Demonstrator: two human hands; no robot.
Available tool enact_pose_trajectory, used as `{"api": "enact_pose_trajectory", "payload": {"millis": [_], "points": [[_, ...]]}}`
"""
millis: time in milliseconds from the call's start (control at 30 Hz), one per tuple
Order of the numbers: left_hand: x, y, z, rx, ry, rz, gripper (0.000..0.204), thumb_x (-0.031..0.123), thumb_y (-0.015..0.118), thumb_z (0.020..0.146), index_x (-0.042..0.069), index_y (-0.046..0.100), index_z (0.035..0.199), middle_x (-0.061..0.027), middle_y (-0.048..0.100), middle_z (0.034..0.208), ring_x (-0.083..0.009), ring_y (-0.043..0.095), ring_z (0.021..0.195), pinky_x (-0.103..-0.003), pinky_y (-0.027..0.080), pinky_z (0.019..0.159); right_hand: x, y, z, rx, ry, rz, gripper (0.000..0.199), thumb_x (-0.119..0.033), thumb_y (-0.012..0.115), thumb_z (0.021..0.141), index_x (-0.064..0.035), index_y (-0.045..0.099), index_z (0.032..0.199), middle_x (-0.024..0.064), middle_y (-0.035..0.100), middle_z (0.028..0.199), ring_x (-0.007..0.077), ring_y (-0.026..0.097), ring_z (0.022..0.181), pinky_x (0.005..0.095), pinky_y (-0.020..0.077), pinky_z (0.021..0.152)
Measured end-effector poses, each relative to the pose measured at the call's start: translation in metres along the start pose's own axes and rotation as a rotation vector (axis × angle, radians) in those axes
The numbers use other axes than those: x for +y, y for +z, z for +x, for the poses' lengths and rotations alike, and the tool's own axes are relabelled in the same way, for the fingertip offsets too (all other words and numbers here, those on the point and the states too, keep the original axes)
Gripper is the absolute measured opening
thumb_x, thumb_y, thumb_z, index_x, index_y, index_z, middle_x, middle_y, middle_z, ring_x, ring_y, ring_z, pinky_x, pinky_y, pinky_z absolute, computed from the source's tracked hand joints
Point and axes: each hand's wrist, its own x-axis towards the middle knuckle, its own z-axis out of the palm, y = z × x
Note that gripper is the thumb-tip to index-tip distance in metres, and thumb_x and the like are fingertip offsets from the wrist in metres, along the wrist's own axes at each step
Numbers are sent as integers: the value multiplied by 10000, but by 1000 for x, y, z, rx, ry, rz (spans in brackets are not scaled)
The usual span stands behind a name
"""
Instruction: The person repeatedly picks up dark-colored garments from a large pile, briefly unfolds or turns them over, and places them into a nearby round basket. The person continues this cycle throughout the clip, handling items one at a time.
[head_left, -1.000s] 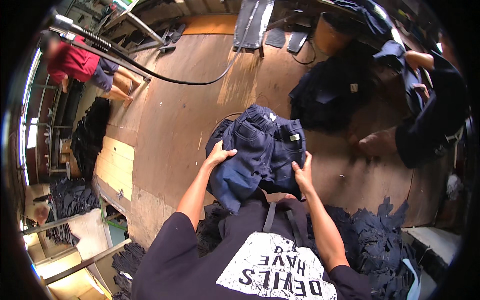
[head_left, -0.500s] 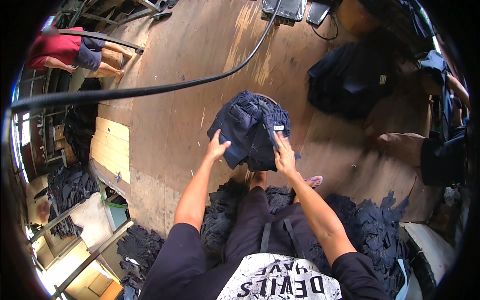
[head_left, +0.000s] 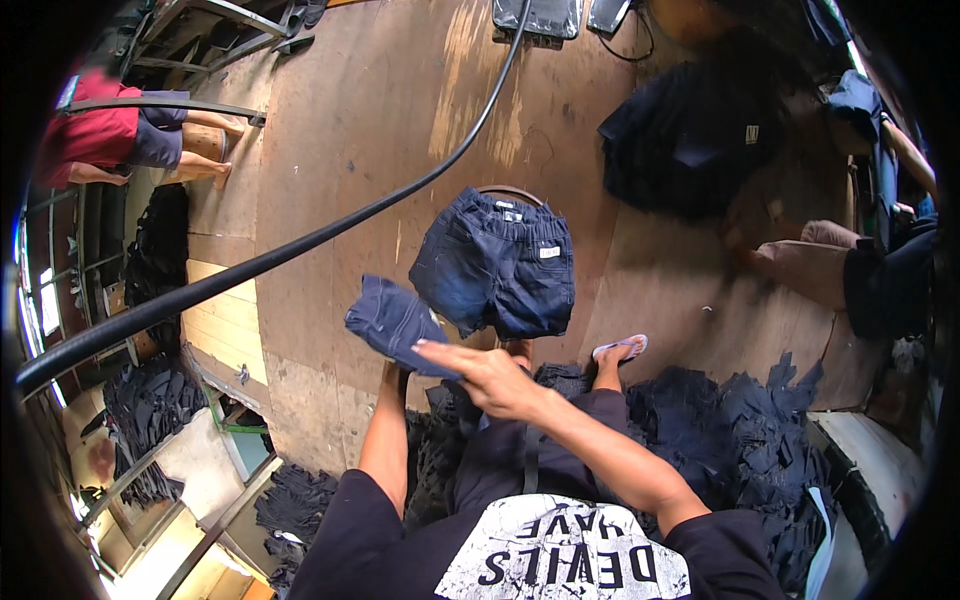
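Note:
A pair of dark blue denim shorts [head_left: 497,260] with a pale label lies spread, waistband away from me, over a round support whose brown rim [head_left: 515,192] shows behind it. To its near left, a folded dark blue denim garment [head_left: 392,318] is held up off the floor. My right hand [head_left: 497,385] reaches across to the left and grips its near edge, fingers stretched along the cloth. My left forearm [head_left: 383,440] runs up beneath that garment, which hides my left hand.
Heaps of dark cloth pieces [head_left: 775,450] lie around my legs. A black cable [head_left: 300,270] crosses above the wooden floor [head_left: 330,170]. A large dark garment pile [head_left: 690,140] stands far right. A person [head_left: 150,135] is at far left, another person's legs [head_left: 805,275] at right.
Both hands have moved left, off the round support, with a folded denim garment now held there. Shorts with a different face and label show on the support. The view has shifted slightly.

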Motion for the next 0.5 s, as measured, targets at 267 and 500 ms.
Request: {"api": "enact_pose_trajectory", "payload": {"millis": [267,500], "points": [[-70,91,46,-73,506,1146,1072,450,935,728,179,406,1620,-178,253,1732,-415,353,1521,-501,371,1215,162,-40,-86,722,804,-168,739,-91,637,984,-117,299,1640,266,563,1502,490,586,1313,511,479,1088],[-168,27,17,-732,-420,1567,820,488,810,851,76,563,1516,-195,579,1523,-348,550,1421,-425,422,1195,173,-95,-242,974,798,-152,647,-118,693,968,-74,422,1554,258,700,1294,327,752,1024,410,571,929]]}}
